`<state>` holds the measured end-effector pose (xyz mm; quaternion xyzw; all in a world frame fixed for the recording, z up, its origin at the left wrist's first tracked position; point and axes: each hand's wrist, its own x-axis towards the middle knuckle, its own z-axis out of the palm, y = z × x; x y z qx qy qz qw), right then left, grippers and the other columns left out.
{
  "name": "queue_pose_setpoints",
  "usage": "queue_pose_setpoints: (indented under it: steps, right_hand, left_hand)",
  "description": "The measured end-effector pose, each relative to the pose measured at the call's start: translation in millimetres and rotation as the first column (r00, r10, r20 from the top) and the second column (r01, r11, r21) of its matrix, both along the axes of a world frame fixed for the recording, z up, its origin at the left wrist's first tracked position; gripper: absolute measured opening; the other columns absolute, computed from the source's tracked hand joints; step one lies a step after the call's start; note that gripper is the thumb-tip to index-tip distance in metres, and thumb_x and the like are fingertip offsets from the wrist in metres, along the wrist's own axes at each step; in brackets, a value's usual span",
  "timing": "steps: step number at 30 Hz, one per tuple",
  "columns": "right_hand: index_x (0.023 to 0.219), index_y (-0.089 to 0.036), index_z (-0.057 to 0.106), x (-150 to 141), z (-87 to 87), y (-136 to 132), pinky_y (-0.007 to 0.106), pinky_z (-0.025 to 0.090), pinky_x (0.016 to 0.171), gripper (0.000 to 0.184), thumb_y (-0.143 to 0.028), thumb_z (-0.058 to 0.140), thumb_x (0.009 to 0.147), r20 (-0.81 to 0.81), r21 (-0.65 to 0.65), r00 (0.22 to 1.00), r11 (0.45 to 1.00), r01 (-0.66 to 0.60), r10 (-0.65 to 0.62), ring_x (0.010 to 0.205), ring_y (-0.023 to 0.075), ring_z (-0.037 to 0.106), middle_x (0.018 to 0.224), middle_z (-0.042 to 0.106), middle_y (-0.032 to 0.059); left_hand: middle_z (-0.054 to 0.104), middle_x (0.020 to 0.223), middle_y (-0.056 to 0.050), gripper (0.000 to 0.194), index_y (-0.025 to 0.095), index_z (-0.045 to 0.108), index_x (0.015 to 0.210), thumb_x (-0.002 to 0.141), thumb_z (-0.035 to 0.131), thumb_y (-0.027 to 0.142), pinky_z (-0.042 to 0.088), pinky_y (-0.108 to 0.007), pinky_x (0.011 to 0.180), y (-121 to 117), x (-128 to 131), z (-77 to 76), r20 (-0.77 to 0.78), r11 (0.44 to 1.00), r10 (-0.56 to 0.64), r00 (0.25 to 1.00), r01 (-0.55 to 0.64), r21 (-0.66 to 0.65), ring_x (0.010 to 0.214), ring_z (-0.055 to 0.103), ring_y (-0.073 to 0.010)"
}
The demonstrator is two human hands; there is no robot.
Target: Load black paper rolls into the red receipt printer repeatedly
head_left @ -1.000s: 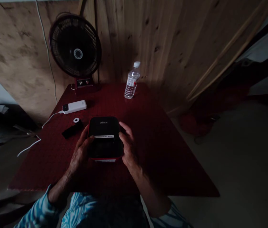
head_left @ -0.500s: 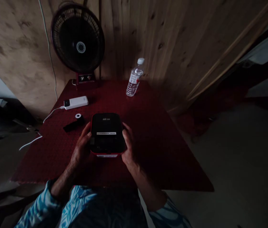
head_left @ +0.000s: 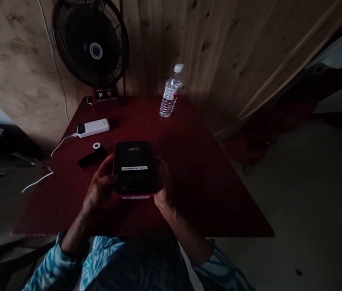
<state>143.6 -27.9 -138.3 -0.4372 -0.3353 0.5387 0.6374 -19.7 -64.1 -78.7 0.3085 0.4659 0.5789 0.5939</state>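
L hand (head_left: pixel 99 186) & R hand (head_left: pixel 164 188) grip a black-topped, red-edged boxy device (head_left: pixel 136 159) from opp. sides, over the near-middle of a dark red table (head_left: pixel 207 202), fingers part-curled round its sides, L thumb at the top's left edge; can't tell if it's lifted or resting. Step in hand looks like steadying it; next move prob. calls for an even, level grip, clear of the black strap-like item (head_left: pixel 93 155) w/ white disc beyond L hand.
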Motion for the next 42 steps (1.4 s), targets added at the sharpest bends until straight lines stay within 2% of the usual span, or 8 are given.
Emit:
queue_pose_setpoints:
  steps: [18,25,27,29,32,33,38,42]
  right_hand:
    - [0.116,-0.025,0.068,1,4.7,-3,0.039,0.047,0.091,0.043,-0.056,0.051,0.091,0.073,0.042,0.997,0.999,0.015,-0.018,0.108,0.0235,0.063,0.118,0.071,0.0047]
    - [0.118,-0.026,0.068,1,5.1,-1,0.035,0.049,0.077,0.044,-0.056,0.055,0.088,0.026,-0.006,0.999,1.000,-0.024,0.024,0.090,0.0206,0.064,0.105,0.073,0.0030]
    - [0.116,-0.025,0.069,1,4.4,-1,0.034,0.048,0.075,0.046,-0.058,0.057,0.086,0.015,-0.013,1.000,1.000,-0.013,0.013,0.089,0.0205,0.063,0.103,0.073,0.0029]
    - [0.114,-0.024,0.070,1,3.7,0,0.034,0.048,0.078,0.047,-0.059,0.059,0.084,0.004,-0.007,1.000,1.000,0.007,-0.007,0.092,0.0209,0.063,0.105,0.072,0.0036]
    - [0.111,-0.023,0.070,1,4.4,0,0.035,0.049,0.081,0.047,-0.059,0.062,0.083,-0.034,0.002,0.999,1.000,0.000,0.000,0.096,0.0221,0.063,0.108,0.072,0.0047]
    - [0.110,-0.023,0.070,1,5.2,0,0.035,0.049,0.081,0.047,-0.059,0.064,0.081,-0.044,0.002,0.999,1.000,-0.005,0.005,0.097,0.0225,0.064,0.107,0.073,0.0047]
    - [0.110,-0.024,0.070,3,7.1,0,0.036,0.049,0.080,0.051,-0.062,0.067,0.077,-0.072,-0.032,0.997,0.999,-0.036,0.034,0.098,0.0242,0.065,0.108,0.074,0.0043]
    - [0.111,-0.024,0.070,4,3.2,1,0.036,0.049,0.080,0.054,-0.064,0.068,0.076,-0.072,-0.076,0.996,0.996,-0.055,0.049,0.096,0.0245,0.065,0.108,0.074,0.0053]
  left_hand:
    - [0.063,0.143,-0.009,0.079,0.023,0.052,0.148,0.071,0.070,0.021,0.055,-0.034,0.092,2,-7,-10.9,-0.063,0.999,-0.011,0.998,0.014,0.049,0.125,0.062,-0.0325]
    - [0.058,0.150,-0.006,0.065,0.027,0.053,0.147,0.083,0.064,0.028,0.049,-0.035,0.106,-10,-11,1.2,-0.343,0.996,0.009,0.939,0.024,0.091,0.138,0.052,-0.0308]
    - [0.057,0.150,-0.007,0.058,0.025,0.053,0.146,0.089,0.062,0.031,0.048,-0.035,0.107,-6,-13,12.6,-0.526,0.985,0.063,0.848,0.031,0.168,0.138,0.052,-0.0296]
    - [0.063,0.143,-0.009,0.046,0.021,0.058,0.141,0.097,0.052,0.033,0.051,-0.036,0.105,6,-13,25.6,-0.764,0.956,0.075,0.640,0.171,0.237,0.130,0.059,-0.0275]
    - [0.071,0.131,-0.011,0.042,0.019,0.064,0.132,0.102,0.034,0.019,0.053,-0.036,0.102,38,-7,41.6,-1.000,0.853,-0.024,0.018,0.523,-0.011,0.117,0.068,-0.0227]
    - [0.073,0.126,-0.010,0.042,0.020,0.067,0.128,0.100,0.037,0.014,0.054,-0.036,0.102,50,-3,44.9,-0.993,0.822,-0.061,-0.097,0.560,-0.105,0.113,0.070,-0.0224]
    - [0.077,0.108,-0.018,0.031,0.016,0.076,0.107,0.093,0.050,0.008,0.060,-0.041,0.082,84,19,49.7,-0.927,0.774,-0.145,-0.345,0.544,-0.324,0.095,0.076,-0.0301]
    - [0.078,0.100,-0.017,0.027,0.014,0.077,0.101,0.093,0.052,0.008,0.060,-0.039,0.080,84,28,53.6,-0.887,0.742,-0.171,-0.430,0.536,-0.403,0.094,0.076,-0.0299]
